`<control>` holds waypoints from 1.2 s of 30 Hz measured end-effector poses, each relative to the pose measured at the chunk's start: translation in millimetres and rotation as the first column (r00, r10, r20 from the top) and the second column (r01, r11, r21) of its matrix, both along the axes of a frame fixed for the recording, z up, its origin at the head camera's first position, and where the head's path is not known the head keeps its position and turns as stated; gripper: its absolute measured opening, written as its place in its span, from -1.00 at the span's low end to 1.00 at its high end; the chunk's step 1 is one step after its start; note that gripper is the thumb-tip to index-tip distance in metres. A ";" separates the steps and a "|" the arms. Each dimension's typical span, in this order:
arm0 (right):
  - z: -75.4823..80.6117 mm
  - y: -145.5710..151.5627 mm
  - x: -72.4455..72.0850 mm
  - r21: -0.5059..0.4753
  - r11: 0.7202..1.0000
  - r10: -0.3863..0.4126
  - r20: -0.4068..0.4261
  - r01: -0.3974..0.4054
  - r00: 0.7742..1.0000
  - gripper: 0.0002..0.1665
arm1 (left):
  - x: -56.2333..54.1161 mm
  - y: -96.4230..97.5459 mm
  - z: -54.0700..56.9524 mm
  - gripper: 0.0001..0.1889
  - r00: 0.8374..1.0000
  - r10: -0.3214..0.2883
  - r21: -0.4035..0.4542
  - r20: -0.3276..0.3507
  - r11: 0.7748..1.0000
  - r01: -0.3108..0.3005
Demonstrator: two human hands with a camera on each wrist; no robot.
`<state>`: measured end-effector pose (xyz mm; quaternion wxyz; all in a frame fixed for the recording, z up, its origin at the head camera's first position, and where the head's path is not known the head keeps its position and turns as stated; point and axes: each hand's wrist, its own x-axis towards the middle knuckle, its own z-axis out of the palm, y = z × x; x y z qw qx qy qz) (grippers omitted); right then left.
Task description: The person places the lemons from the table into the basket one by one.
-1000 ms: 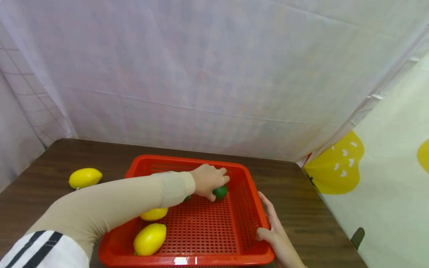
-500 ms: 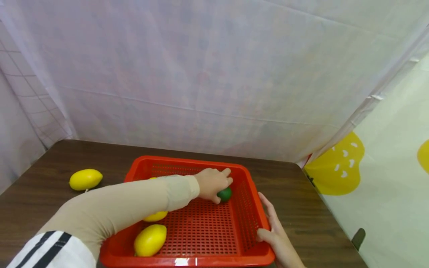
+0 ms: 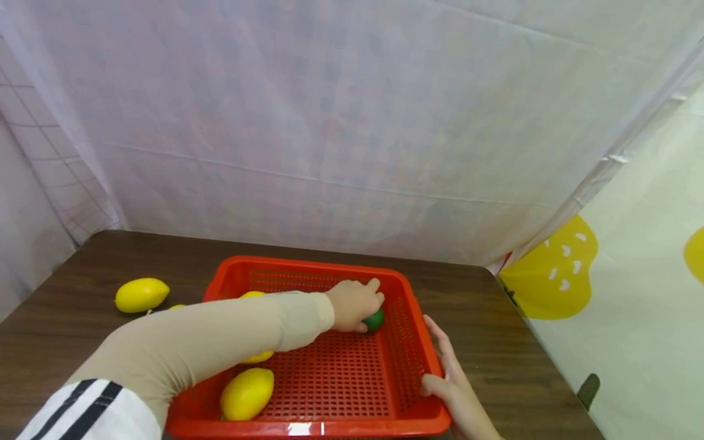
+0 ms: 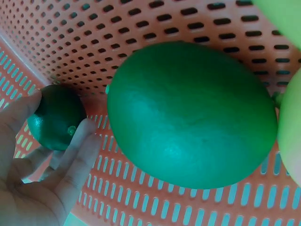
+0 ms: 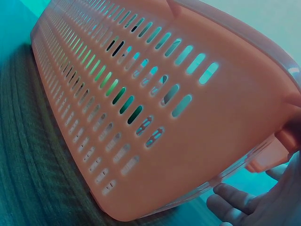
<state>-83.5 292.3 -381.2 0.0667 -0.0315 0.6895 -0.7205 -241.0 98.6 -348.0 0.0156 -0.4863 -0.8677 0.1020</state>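
In the head view, my left hand [image 3: 354,305] reaches into the far right corner of a red perforated basket [image 3: 308,429]. Its thumb and fingers curl round a small green lime [image 3: 376,320], partly hidden by the hand. Nearer the left wrist camera lies a second green lime [image 4: 188,115], touching a pale yellow-green fruit [image 4: 290,122]; the left forearm covers that spot in the head view. My right hand [image 3: 453,391] grips the basket's right side, thumb over the rim and fingers outside. The right wrist view shows that hand's fingers [image 5: 235,200] by the basket's edge.
A lemon [image 3: 247,394] sits in the basket's near left corner, with other lemons [image 3: 258,357] partly behind the forearm. Another lemon [image 3: 142,295] lies on the brown table [image 3: 495,342], left of the basket. A white curtain [image 3: 330,153] hangs behind.
My left hand has moved right, towards the basket's right wall, together with the green lime. The right hand and the basket have stayed put.
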 end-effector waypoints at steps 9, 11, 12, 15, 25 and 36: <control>-3.7 0.2 -0.4 -0.006 1.000 0.004 -0.005 -0.004 1.000 0.26 | 7.0 -1.9 5.8 -0.24 0.997 0.024 -0.010 0.080 1.000 -0.023; -4.3 -0.1 -0.7 -0.010 1.000 0.005 -0.002 -0.005 1.000 0.26 | 8.2 -2.9 8.9 -0.22 0.995 0.023 -0.009 0.096 1.000 -0.022; -4.5 -0.2 -0.8 -0.012 1.000 0.005 -0.003 -0.005 1.000 0.26 | 8.4 -3.5 10.9 -0.21 0.995 0.018 -0.011 0.094 1.000 -0.017; -4.3 -0.2 -0.6 -0.015 1.000 0.002 -0.001 -0.002 1.000 0.25 | 9.5 -5.7 19.9 -0.22 0.995 0.013 0.000 0.097 1.000 -0.013; 2.2 0.5 0.0 -0.006 1.000 0.007 0.011 -0.007 1.000 0.26 | 25.5 -28.7 64.6 -0.36 0.960 -0.029 0.093 0.279 0.996 0.003; 3.3 0.7 -0.2 -0.010 1.000 0.018 0.003 -0.018 1.000 0.27 | 34.8 -35.7 63.1 -0.33 0.966 -0.042 0.087 0.254 0.996 0.021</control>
